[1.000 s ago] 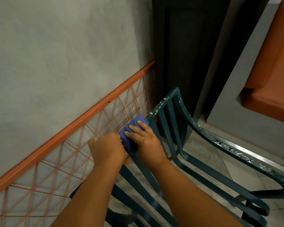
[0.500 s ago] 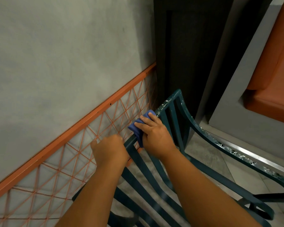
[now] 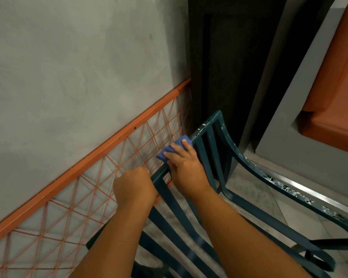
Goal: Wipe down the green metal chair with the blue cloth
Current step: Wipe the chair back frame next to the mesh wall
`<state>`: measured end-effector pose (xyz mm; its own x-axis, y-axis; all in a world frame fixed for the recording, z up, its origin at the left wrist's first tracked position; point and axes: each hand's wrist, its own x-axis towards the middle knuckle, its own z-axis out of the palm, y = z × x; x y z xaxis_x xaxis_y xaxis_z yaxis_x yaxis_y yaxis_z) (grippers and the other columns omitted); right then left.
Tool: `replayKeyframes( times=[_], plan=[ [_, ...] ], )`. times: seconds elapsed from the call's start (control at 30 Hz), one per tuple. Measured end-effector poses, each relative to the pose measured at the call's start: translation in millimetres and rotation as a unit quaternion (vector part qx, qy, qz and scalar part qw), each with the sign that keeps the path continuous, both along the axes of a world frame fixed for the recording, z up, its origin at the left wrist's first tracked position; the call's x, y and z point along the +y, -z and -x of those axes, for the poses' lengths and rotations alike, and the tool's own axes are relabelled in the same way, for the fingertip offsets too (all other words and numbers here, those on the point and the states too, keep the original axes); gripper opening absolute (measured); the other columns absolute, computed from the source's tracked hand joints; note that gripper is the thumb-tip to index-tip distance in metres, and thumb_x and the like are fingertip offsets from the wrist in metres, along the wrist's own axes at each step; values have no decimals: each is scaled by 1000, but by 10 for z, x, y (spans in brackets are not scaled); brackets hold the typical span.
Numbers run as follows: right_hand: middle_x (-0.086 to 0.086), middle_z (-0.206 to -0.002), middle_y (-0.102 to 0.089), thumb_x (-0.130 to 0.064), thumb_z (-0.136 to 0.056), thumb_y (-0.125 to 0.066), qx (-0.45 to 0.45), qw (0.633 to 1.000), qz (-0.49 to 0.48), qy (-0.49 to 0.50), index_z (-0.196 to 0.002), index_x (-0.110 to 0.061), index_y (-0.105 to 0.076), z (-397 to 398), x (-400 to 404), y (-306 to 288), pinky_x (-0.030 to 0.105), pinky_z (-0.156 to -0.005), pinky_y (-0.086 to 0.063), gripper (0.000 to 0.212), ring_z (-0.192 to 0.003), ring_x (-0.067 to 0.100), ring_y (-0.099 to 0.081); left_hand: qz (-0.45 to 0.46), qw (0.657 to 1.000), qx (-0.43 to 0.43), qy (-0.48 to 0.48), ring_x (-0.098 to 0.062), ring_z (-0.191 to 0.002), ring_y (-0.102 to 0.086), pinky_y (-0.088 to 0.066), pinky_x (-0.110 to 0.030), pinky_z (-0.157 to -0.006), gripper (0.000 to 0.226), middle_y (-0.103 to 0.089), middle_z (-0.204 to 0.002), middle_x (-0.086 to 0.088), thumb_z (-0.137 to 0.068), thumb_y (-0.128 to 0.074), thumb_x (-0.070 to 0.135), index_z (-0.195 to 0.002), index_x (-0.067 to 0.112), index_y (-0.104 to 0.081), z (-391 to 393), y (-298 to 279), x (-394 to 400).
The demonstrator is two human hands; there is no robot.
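Green metal chair [image 3: 215, 157] seen from above, top rail of its slatted back running diagonally beside an orange lattice panel [image 3: 88, 189] on a grey wall [image 3: 68, 67]; paint chipped along rail and armrest; grey tiled floor [image 3: 249, 183] visible between slats, dark doorway behind; blue cloth [image 3: 170, 150] lies on the top rail, right hand [image 3: 186, 167] pressing it, fingers curled over cloth and rail; left hand [image 3: 135, 185] clamped on the rail just beside.
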<state>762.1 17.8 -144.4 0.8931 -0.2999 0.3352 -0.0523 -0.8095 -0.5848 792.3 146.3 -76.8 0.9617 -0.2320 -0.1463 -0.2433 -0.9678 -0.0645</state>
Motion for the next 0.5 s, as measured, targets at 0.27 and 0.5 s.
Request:
replayKeyframes(
  times=[0.27, 0.5],
  plan=[
    [5, -143, -45, -15, -94, -52, 39, 999, 8, 34, -127, -22, -58, -87, -23, -72, 47, -114, -27, 34, -143, 32, -17, 18, 1000, -15, -8, -15, -61, -50, -44, -27, -54, 12, -48, -65, 3, -77, -70, 18, -87, 21, -65, 1, 47, 14],
    [2, -142, -49, -5, -83, -66, 10, 995, 31, -90, -122, -25, -63, 148, -81, 35, 44, -111, -31, 44, -140, 30, -26, 20, 1000, -14, -13, -17, -67, -55, -43, -27, -55, 12, -58, -77, 1, -81, -69, 25, -91, 21, -66, 7, 54, 27]
  ],
)
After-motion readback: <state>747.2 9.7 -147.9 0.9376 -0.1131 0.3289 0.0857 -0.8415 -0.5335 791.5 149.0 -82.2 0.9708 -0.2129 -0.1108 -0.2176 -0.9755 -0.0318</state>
